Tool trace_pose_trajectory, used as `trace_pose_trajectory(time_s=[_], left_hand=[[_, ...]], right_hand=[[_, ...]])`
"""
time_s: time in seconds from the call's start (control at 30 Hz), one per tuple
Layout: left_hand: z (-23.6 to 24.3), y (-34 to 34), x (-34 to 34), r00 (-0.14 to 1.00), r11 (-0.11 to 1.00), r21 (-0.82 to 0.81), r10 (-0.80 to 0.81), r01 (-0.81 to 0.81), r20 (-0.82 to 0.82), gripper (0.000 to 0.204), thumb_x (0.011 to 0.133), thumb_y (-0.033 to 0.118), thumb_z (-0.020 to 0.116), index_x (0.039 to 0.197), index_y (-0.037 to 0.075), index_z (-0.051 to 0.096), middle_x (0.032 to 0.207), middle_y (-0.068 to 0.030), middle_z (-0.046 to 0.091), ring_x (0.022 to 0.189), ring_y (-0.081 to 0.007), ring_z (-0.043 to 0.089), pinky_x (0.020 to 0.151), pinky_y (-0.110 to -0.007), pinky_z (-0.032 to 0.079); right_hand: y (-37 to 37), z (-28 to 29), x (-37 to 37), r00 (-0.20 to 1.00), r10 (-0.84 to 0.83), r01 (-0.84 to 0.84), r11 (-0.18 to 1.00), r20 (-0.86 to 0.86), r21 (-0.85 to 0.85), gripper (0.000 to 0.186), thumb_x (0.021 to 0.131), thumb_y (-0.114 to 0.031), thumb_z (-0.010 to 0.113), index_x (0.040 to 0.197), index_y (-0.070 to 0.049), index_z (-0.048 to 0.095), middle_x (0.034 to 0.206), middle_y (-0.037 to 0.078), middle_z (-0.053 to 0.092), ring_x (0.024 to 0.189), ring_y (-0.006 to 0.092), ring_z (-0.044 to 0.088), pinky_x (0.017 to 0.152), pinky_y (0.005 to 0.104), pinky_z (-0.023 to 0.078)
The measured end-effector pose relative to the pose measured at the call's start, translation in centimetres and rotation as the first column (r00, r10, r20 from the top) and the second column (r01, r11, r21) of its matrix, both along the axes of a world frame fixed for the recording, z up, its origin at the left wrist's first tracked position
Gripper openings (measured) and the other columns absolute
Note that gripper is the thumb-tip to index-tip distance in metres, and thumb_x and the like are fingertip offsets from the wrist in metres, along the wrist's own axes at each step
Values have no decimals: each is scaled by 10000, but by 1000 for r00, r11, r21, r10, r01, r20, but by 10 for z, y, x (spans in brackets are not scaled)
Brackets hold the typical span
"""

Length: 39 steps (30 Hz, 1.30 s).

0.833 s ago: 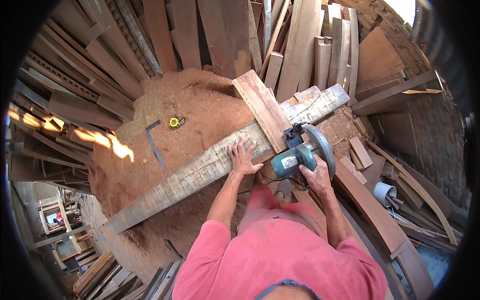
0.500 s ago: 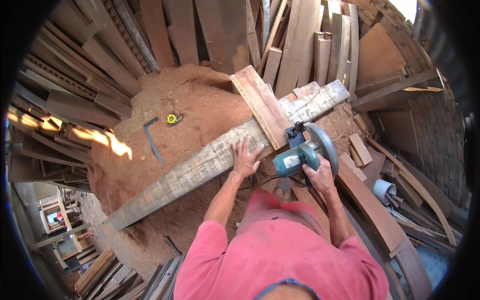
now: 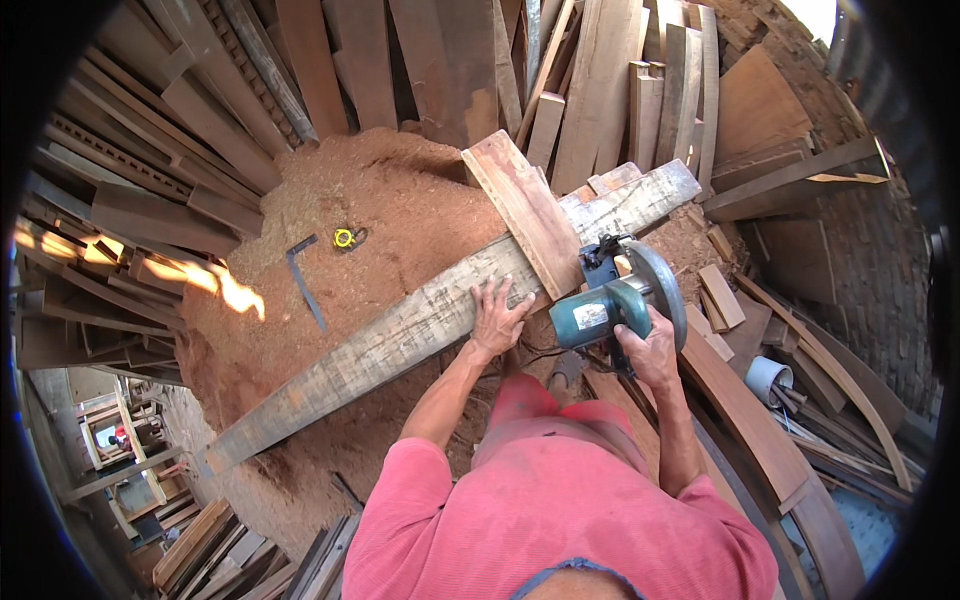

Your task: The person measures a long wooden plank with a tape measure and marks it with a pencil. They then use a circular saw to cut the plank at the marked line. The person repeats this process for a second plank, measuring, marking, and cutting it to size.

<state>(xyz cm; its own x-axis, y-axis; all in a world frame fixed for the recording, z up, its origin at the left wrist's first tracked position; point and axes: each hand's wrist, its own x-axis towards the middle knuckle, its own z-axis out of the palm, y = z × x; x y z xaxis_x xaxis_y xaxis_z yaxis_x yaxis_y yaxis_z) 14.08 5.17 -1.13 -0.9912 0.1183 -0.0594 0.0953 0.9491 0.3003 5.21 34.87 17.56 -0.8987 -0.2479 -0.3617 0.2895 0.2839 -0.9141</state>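
Tall planks [image 3: 440,70] lean in dense rows around the far side of the work area, curving with the lens. In front of them spreads a broad heap of reddish-brown sawdust [image 3: 400,195]. A long, weathered beam [image 3: 370,350] runs diagonally over it, from the lower left up toward the upper right. The person, in a pink shirt [image 3: 570,490], stands on the near side of the beam. A short reddish-brown board [image 3: 522,212] lies crosswise on the beam, its far end reaching past the beam's edge and its near end close to the person. Just to the right of that near end is a teal circular saw [image 3: 590,316] with a grey round guard; whether it touches the board cannot be told. On the sawdust, left of the board and well apart from it, lies a dark metal square [image 3: 303,285]. The right hand [image 3: 652,350] has its grip clamped around the saw's handle. The left hand [image 3: 497,318] rests on the beam near the board, its grip spread, fingers apart. Beside the square sits a small yellow tape measure [image 3: 345,238].
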Motion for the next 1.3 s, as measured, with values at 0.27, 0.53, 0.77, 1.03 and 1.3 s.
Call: trace_pose_trajectory(time_s=[0.27, 0.53, 0.77, 1.03, 1.3], left_hand=[[1, 1, -1, 999, 1000, -20, 9, -9, 37, 726, 774, 203, 830, 1439, 339, 573, 1584, -246, 320, 1459, -545, 248, 1126, -803, 188], [6, 6, 3, 994, 1000, -27, -9, 12, 112, 731, 782, 200, 822, 1447, 353, 561, 1585, -250, 317, 1464, -540, 245, 1145, -794, 165], [3, 1, -4, 998, 999, -18, -25, 26, 59, 727, 781, 203, 813, 1448, 340, 556, 1583, -267, 315, 1433, -563, 279, 1135, -794, 178], [5, 0, -6, 998, 995, -86, -45, 49, 51, 718, 772, 225, 824, 1432, 343, 567, 1572, -254, 330, 1423, -539, 302, 1127, -769, 217], [0, 1, -3, 1000, 997, -72, -26, 27, 11, 732, 766, 214, 821, 1440, 358, 573, 1581, -262, 323, 1425, -539, 305, 1121, -779, 220]], right_hand=[[19, 7, 13, 977, -211, 210, 974, 1, -79, 253, 899, -62, 688, 1135, 22, 653, 794, 13, 613, 622, 78, 542, 574, 259, 453], [48, -17, 31, 996, -89, 87, 959, -7, 270, 350, 847, -59, 676, 1185, 33, 687, 985, 103, 734, 896, 180, 677, 853, 350, 539], [51, -23, 35, 985, -151, 140, 982, 81, 128, 342, 853, -38, 692, 1187, 35, 682, 1029, 107, 719, 904, 170, 669, 863, 348, 542], [29, -18, 24, 997, -70, 72, 996, -39, 54, 351, 853, -85, 728, 1183, 26, 684, 1022, 116, 729, 923, 191, 680, 872, 351, 542], [2, -25, 12, 995, 81, -76, 994, -60, 84, 336, 853, -101, 725, 1160, 26, 677, 1012, 158, 730, 929, 251, 704, 879, 385, 547]])
